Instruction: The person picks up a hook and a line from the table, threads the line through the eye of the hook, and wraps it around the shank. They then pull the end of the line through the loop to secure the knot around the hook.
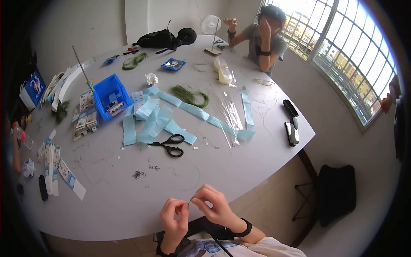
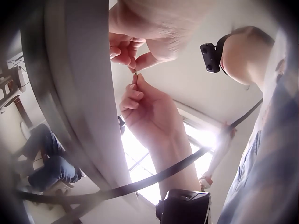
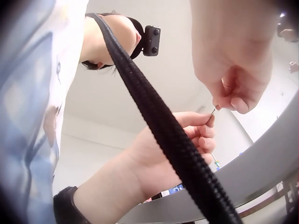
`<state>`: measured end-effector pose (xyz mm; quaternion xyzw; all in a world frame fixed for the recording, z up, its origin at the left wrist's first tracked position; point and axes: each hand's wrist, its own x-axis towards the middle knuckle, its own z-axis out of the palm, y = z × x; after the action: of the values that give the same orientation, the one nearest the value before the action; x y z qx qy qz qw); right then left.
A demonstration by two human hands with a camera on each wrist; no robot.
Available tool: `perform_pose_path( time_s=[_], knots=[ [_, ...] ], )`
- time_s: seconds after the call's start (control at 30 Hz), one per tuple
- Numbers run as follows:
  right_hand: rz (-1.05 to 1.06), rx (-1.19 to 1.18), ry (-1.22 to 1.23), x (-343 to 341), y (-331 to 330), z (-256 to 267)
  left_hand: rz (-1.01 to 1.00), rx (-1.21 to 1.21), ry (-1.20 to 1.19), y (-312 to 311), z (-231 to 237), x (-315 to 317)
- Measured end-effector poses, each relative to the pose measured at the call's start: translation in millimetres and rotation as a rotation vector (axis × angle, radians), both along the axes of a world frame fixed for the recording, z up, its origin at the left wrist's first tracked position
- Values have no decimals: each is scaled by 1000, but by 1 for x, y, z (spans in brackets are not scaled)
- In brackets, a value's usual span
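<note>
Near the front edge of the table (image 1: 239,180), both hands meet over a tiny thin metal piece (image 3: 213,112). My left hand (image 1: 174,218) pinches it between thumb and forefinger, the other fingers curled. From the other side, the thumb and forefinger of my right hand (image 1: 217,208) pinch at its end, fingertips close to the left ones. Most of the piece is hidden by the fingertips, and its exact kind is too small to make out. On the table beyond the hands lies a small pile of dark wiry bits (image 1: 138,174).
Black scissors (image 1: 173,150) lie beside pale blue strips (image 1: 158,124). Behind them stand a blue bin (image 1: 112,96) and green thread bundles (image 1: 188,95). A stapler (image 1: 292,132) sits at right, printed cards (image 1: 70,180) at left. Another person (image 1: 267,40) sits across the table.
</note>
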<state>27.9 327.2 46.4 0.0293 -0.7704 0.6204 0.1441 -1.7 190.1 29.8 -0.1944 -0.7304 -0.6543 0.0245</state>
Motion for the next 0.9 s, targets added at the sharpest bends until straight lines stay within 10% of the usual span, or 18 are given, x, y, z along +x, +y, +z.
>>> perform_pose_path(
  time_s=[0.9],
  knots=[
    [-15, -4, -15, -7, 3, -26, 43, -67, 48, 1, -17, -2]
  ],
)
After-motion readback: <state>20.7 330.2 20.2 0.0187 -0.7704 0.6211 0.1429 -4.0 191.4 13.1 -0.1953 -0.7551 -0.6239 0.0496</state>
